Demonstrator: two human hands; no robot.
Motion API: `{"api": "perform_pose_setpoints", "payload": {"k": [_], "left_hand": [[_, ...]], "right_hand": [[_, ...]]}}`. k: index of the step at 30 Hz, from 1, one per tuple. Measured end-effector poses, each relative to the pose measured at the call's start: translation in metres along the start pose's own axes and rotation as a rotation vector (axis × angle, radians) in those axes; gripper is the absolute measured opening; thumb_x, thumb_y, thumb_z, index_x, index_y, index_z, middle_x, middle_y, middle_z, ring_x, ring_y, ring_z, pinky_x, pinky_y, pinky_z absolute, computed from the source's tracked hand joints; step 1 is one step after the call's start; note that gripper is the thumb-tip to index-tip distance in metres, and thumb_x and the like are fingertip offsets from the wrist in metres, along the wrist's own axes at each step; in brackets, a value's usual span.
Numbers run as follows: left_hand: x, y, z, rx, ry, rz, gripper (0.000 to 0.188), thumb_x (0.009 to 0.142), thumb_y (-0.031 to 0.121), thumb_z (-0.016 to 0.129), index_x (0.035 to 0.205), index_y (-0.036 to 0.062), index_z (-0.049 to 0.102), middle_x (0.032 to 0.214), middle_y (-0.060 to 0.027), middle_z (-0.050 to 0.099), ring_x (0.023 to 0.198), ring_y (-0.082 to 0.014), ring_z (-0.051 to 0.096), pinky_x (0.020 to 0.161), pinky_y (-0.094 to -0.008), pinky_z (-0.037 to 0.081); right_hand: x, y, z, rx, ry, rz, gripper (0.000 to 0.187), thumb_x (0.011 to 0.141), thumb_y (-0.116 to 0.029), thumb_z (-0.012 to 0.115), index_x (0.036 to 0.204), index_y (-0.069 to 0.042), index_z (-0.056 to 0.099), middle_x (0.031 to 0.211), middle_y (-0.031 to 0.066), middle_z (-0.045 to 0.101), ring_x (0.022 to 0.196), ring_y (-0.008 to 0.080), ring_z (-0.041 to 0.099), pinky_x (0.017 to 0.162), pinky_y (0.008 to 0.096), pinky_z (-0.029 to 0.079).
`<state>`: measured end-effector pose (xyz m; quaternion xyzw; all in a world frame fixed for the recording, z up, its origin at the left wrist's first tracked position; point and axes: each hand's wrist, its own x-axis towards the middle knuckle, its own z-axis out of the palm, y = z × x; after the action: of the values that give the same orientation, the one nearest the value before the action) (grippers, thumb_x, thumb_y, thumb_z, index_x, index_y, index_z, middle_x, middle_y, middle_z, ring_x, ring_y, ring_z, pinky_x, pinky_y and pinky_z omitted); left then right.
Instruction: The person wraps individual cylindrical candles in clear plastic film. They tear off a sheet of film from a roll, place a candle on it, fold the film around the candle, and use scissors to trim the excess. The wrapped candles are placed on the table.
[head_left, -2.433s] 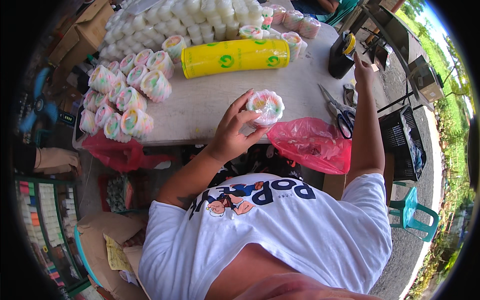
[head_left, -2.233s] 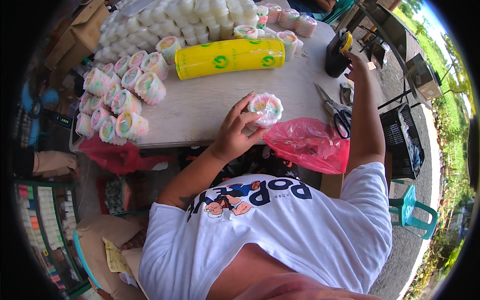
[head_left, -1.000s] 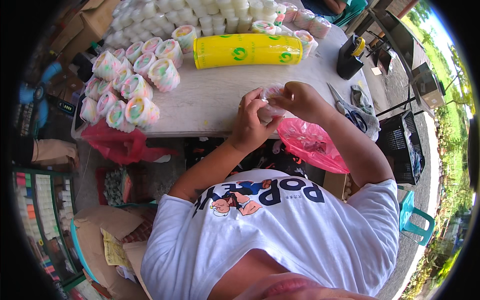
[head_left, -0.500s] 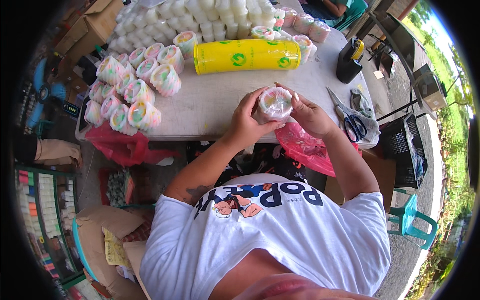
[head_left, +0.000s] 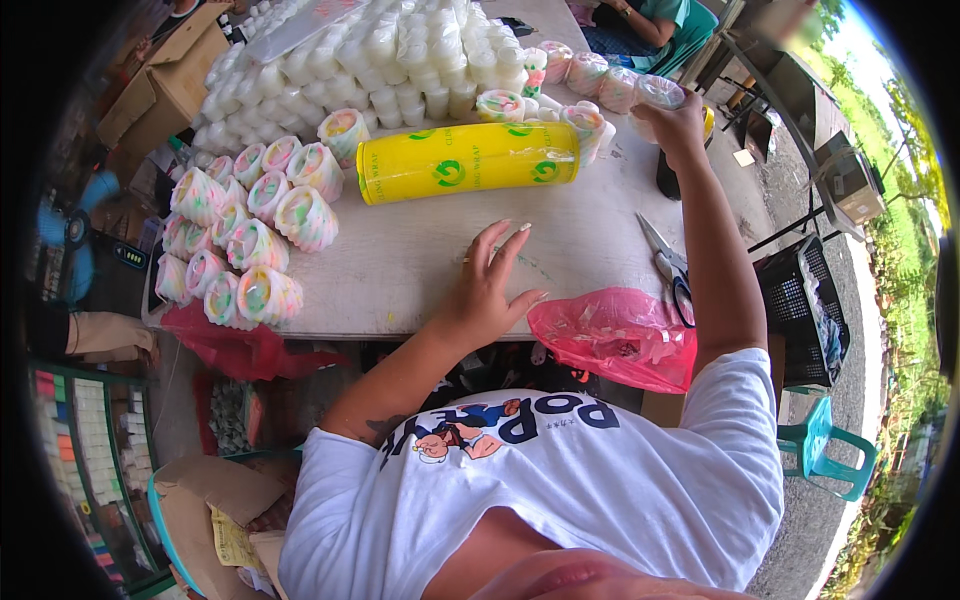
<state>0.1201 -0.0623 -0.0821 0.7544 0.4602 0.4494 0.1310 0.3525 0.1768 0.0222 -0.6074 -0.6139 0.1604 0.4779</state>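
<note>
At the far right of the table, my right hand [head_left: 674, 128] grips a plastic-wrapped, cup-shaped piece [head_left: 658, 93] at the end of a row of similar wrapped pieces [head_left: 586, 74]. My left hand [head_left: 484, 284] hovers over or rests on the near tabletop, fingers apart, holding nothing. Beyond it lies a yellow roll of cling wrap [head_left: 470, 162]. Pastel swirled cup-shaped pieces [head_left: 268, 243] cluster at the left. A pink plastic bag [head_left: 615, 338] with crumpled clear film hangs over the near edge, beside my right forearm.
Translucent white cups [head_left: 330, 70] are piled high at the back. Scissors [head_left: 665, 255] lie near the right edge; a black tape dispenser [head_left: 668, 178] is partly behind my right arm. A black crate [head_left: 800, 300] and a green chair [head_left: 825, 448] stand right. Another person [head_left: 635, 25] sits beyond.
My right hand has carried the wrapped piece from in front of me to the far-right row. My left hand has let go of it and dropped to the near table. The view has shifted.
</note>
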Motion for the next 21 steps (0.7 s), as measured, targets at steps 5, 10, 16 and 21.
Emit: {"api": "perform_pose_setpoints", "payload": {"k": [5,10,16,21], "left_hand": [[-0.003,-0.010,0.000,-0.013,-0.016,-0.066,0.064,0.075,0.021,0.076,0.129,0.0041,0.046,0.132,-0.0216,0.036,0.121,-0.0367,0.043,0.100,-0.0435,0.039],[-0.003,-0.010,-0.003,-0.032,-0.022,-0.016,0.056,0.077,0.021,0.075,0.125,0.0049,0.050,0.128,-0.0204,0.040,0.116,-0.0344,0.047,0.094,-0.0417,0.044],[-0.005,-0.006,-0.002,-0.069,-0.008,-0.037,0.053,0.079,0.022,0.073,0.123,0.0050,0.050,0.127,-0.0194,0.041,0.114,-0.0350,0.048,0.094,-0.0417,0.045],[-0.007,-0.008,0.003,-0.033,0.031,0.056,0.051,0.079,0.021,0.070,0.121,0.0015,0.049,0.124,-0.0203,0.041,0.115,-0.0379,0.045,0.097,-0.0446,0.040]], "right_hand": [[0.055,0.068,0.073,-0.161,0.067,0.435,0.093,0.054,-0.025,0.085,0.127,0.006,0.037,0.117,0.0197,0.057,0.101,0.0287,0.061,0.079,0.0364,0.053],[0.095,0.095,0.100,-0.184,0.215,0.484,0.100,0.056,-0.033,0.087,0.133,0.000,0.034,0.128,0.0192,0.051,0.125,0.0354,0.042,0.104,0.0370,0.038],[0.130,0.121,0.105,-0.143,0.299,0.326,0.087,0.076,-0.027,0.071,0.143,-0.004,0.020,0.144,0.0267,0.022,0.133,0.0392,0.029,0.112,0.0396,0.025],[0.117,0.125,0.083,-0.371,0.270,0.193,0.086,0.070,-0.045,0.071,0.135,-0.005,0.033,0.136,0.0215,0.037,0.128,0.0355,0.037,0.105,0.0393,0.033]]}}
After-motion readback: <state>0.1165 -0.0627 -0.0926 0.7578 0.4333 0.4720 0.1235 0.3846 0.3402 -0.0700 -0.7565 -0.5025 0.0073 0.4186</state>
